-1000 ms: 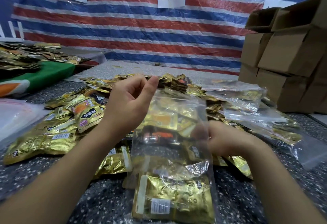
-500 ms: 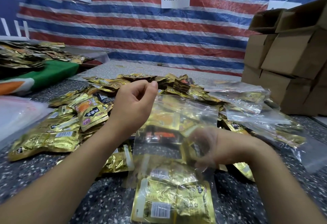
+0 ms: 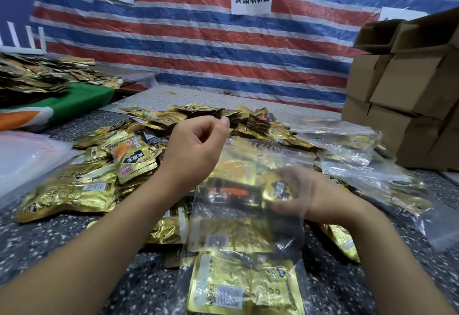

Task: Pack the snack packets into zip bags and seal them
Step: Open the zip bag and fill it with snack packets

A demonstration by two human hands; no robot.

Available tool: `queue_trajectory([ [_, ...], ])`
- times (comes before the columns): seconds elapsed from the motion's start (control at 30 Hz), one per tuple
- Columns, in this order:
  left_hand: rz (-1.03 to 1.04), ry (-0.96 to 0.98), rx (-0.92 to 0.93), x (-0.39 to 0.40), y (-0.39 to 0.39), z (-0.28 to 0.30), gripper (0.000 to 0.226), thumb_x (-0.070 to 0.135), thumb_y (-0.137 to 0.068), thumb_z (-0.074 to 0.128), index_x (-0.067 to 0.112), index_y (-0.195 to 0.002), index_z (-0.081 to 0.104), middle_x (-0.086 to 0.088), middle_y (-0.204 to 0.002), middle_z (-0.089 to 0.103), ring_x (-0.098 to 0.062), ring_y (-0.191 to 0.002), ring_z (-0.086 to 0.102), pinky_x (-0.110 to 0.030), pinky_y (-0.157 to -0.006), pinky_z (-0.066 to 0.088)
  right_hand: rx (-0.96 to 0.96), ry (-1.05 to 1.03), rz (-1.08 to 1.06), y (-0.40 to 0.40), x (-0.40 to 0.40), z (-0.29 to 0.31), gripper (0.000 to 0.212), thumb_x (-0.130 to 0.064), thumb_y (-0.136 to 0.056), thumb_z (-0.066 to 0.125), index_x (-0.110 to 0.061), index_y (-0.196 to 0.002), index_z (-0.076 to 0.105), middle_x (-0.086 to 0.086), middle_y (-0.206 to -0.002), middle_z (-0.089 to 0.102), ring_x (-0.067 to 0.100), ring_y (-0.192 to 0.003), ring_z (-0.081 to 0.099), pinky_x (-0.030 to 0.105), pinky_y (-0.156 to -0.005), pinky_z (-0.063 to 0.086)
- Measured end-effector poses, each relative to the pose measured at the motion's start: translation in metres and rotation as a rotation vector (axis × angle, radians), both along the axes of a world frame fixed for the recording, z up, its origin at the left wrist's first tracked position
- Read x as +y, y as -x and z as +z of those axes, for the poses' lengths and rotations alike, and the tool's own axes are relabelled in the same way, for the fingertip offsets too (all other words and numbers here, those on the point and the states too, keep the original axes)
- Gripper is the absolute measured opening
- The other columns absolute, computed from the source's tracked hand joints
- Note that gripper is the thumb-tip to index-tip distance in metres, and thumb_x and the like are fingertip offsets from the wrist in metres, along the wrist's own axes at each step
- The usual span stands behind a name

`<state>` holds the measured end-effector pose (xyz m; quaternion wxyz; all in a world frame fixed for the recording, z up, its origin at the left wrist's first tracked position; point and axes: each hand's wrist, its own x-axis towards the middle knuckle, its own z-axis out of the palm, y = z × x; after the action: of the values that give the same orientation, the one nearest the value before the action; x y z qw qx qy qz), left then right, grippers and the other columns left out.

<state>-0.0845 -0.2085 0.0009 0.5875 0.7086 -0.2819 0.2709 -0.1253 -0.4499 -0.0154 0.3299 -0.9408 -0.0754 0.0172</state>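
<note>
A clear zip bag (image 3: 280,235) stands upright in front of me over the speckled table (image 3: 74,240). Several gold snack packets (image 3: 243,287) lie in its bottom. My left hand (image 3: 196,150) pinches the bag's upper left corner and holds it up. My right hand (image 3: 315,193) is at the bag's right side, its fingers blurred and seen through the plastic. It holds a small gold packet (image 3: 278,189) with a black label. A big loose pile of gold packets (image 3: 99,178) spreads behind and to the left of the bag.
Filled clear bags (image 3: 347,145) lie at the right. Stacked cardboard boxes (image 3: 409,91) stand behind them. A stack of empty clear bags (image 3: 24,155) sits at the left edge. More packets cover a green cloth (image 3: 82,98) at the far left. A striped tarp closes the back.
My right hand has come out from low behind the bag and now holds a small gold packet higher up at the bag's right side. The left hand keeps its hold.
</note>
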Motion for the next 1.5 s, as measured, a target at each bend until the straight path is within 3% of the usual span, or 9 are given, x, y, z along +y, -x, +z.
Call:
queue_trajectory([
  [0.17,-0.021,0.005,-0.001,-0.001,0.001,0.002,0.049,0.016,-0.102,0.051,-0.006,-0.059,0.043,-0.023,-0.055,0.042,-0.025,-0.048,0.036,-0.039,-0.049,0.034,-0.130,-0.157,-0.137,-0.009,-0.003,0.002,0.050,-0.055,-0.073,0.082,-0.026,-0.109,0.064,-0.005,-0.097,0.071,0.011,-0.081,0.071,0.029,-0.067,0.056],
  [0.27,-0.047,0.007,0.010,0.000,0.002,0.003,0.048,0.014,-0.101,0.051,-0.011,-0.061,0.045,-0.028,-0.057,0.042,-0.035,-0.052,0.038,-0.041,-0.050,0.035,-0.091,-0.580,-0.339,-0.012,-0.002,0.011,0.065,-0.042,-0.073,0.083,-0.014,-0.124,0.054,0.007,-0.109,0.067,0.016,-0.075,0.070,0.032,-0.060,0.056],
  [0.43,-0.135,-0.086,0.018,-0.001,0.006,0.000,0.047,0.019,-0.096,0.053,-0.010,-0.060,0.047,-0.026,-0.054,0.044,-0.016,-0.048,0.038,-0.029,-0.051,0.033,0.061,-1.144,-0.310,-0.009,0.001,0.020,0.057,-0.061,-0.078,0.059,-0.015,-0.112,0.060,0.015,-0.114,0.065,0.039,-0.107,0.058,0.059,-0.098,0.047],
  [0.53,-0.187,-0.153,0.037,-0.002,0.010,0.000,0.046,0.025,-0.091,0.051,-0.008,-0.059,0.048,-0.025,-0.055,0.045,-0.013,-0.048,0.037,-0.030,-0.051,0.031,0.078,-1.333,-0.353,-0.002,-0.004,0.024,0.055,-0.059,-0.096,0.044,-0.008,-0.112,0.057,0.014,-0.106,0.062,0.030,-0.092,0.056,0.048,-0.079,0.057],
  [0.63,-0.194,-0.215,0.039,-0.003,0.011,-0.001,0.042,0.027,-0.089,0.053,-0.004,-0.060,0.050,-0.019,-0.056,0.048,-0.012,-0.049,0.040,-0.030,-0.050,0.034,0.111,-1.517,-0.333,0.002,-0.007,0.027,0.034,-0.035,-0.099,0.042,-0.004,-0.105,0.055,0.010,-0.094,0.058,0.018,-0.080,0.053,0.030,-0.070,0.047],
  [0.8,-0.204,-0.253,0.034,-0.005,0.009,-0.003,0.043,0.027,-0.089,0.054,-0.007,-0.062,0.051,-0.016,-0.054,0.043,-0.011,-0.049,0.038,-0.027,-0.049,0.031,0.103,-1.740,-0.089,0.003,-0.002,0.029,0.028,-0.023,-0.096,0.053,0.000,-0.100,0.069,0.014,-0.091,0.073,0.025,-0.074,0.074,0.032,-0.059,0.059],
  [0.9,-0.184,-0.254,0.012,-0.005,0.008,-0.005,0.042,0.025,-0.091,0.055,-0.004,-0.061,0.051,-0.004,-0.053,0.042,-0.008,-0.048,0.036,-0.023,-0.048,0.029,0.037,-1.678,0.063,0.006,0.001,0.031,0.026,-0.019,-0.092,0.056,-0.003,-0.097,0.076,0.014,-0.097,0.074,0.020,-0.077,0.074,0.021,-0.049,0.054],
  [1.03,-0.124,-0.254,-0.010,-0.004,0.006,-0.008,0.040,0.016,-0.098,0.058,0.001,-0.061,0.052,0.001,-0.053,0.041,-0.006,-0.049,0.035,-0.020,-0.048,0.027,-0.090,-1.358,0.032,0.002,0.005,0.029,0.031,-0.018,-0.082,0.066,-0.006,-0.111,0.068,0.012,-0.103,0.075,0.023,-0.096,0.073,0.033,-0.077,0.061],
  [1.5,0.002,-0.133,-0.061,-0.005,0.002,-0.006,0.041,0.020,-0.100,0.054,0.012,-0.060,0.052,0.007,-0.053,0.044,-0.006,-0.049,0.039,-0.018,-0.049,0.030,-0.168,-0.534,0.165,0.017,0.018,0.030,0.033,-0.038,-0.071,0.081,-0.025,-0.100,0.073,0.004,-0.098,0.076,0.020,-0.089,0.074,0.023,-0.070,0.056],
])
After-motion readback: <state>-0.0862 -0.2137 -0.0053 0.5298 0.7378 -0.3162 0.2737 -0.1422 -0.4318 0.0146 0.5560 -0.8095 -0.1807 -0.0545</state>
